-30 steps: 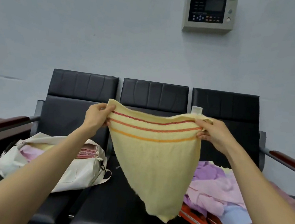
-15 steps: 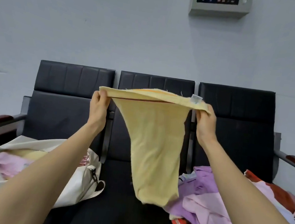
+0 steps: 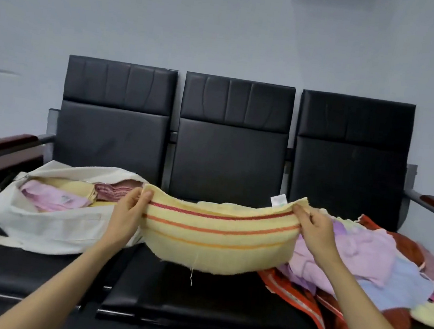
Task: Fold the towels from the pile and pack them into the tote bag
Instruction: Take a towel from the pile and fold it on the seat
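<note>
Here the left hand (image 3: 128,212) pinches one upper corner of the yellow striped towel (image 3: 218,235) between thumb and fingers, and the right hand (image 3: 316,229) pinches the opposite upper corner just below a small white label (image 3: 278,200). The cloth sags in a shallow curve between them, low over the middle seat of the black bench (image 3: 194,302). A second layer shows behind its top edge, so it looks doubled over already. Whether its frayed lower edge touches the seat I cannot tell. On the left seat, just beside the left hand, the tote bag (image 3: 49,226) lies on its side with its mouth open and pink, yellow and maroon folded towels inside. The right seat carries the loose pile (image 3: 363,251) of lilac, blue, red and pale yellow cloth, spilling toward the seat's front edge. I judge the step in hand to be folding this one towel. The next move likely calls for bringing the two pinched corners together with the edges matched, then sliding the bundle left into the bag's mouth.
</note>
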{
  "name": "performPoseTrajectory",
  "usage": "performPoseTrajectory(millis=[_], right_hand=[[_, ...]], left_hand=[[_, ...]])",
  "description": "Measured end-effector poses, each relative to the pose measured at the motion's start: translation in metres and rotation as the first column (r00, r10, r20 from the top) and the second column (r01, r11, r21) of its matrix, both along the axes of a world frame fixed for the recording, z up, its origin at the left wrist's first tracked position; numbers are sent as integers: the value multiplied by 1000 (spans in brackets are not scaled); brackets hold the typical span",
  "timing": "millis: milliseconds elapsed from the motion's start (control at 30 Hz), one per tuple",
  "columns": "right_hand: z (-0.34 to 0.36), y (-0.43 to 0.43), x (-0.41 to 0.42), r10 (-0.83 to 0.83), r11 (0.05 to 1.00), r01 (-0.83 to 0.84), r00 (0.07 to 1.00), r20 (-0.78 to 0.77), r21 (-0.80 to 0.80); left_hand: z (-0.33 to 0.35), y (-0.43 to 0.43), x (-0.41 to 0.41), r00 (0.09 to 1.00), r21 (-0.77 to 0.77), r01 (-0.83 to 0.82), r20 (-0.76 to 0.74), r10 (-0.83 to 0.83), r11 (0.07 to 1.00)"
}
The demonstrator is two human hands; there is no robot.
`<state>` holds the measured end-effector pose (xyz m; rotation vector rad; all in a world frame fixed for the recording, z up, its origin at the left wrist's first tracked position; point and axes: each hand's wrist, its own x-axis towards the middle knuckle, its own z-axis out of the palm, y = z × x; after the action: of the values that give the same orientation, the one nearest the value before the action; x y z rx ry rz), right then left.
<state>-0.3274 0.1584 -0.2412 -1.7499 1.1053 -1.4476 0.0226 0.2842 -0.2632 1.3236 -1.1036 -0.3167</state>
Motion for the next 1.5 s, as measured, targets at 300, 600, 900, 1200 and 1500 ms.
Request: performPoseTrajectory(millis=[300, 600, 900, 1200, 1500], right_hand=[[-88, -27, -10, 187, 935, 30, 804, -564, 353], [-98, -66, -3, 20, 942, 200, 766, -643, 268], [-131, -85, 11, 98, 938, 177, 690, -717, 299], [-136, -89, 17, 93, 959, 168, 573, -815, 227], [-131, -84, 16, 53, 954, 210, 584, -810, 213]], left_hand=[[-97, -41, 6, 999, 589, 2, 27, -21, 808], [-111, -80, -10, 988, 603, 131, -18, -150, 787], [-115, -94, -31, 823, 696, 237, 227, -520, 678], [-124, -95, -41, 659, 789, -12, 468, -588, 614], [-122, -99, -14, 632, 645, -506, 729, -262, 572]])
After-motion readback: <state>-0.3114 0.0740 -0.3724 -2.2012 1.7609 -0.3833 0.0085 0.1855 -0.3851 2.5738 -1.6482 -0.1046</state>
